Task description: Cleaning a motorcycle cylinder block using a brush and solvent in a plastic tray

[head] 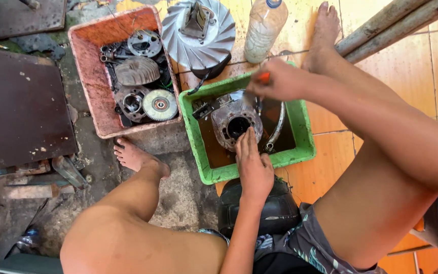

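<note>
At frame centre, the left hand (pixel 253 163) lies flat, fingers extended, on the engine part (pixel 235 122) inside the green tub (pixel 198 147), while the right hand (pixel 275 81) grips an orange-handled tool (pixel 263 77) above it.

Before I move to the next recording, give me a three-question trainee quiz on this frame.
1. True or false: the engine casing sits inside the green tub.
2. Which hand grips the orange-handled tool? A) left hand B) right hand C) neither
3. Fill in: the finned cylinder and round metal discs lie in the ____ tub, beside the green one.

Key
1. True; the left hand rests its fingers on the casing's near edge.
2. B; the right hand closes around the handle above the casing.
3. Pink.
</note>
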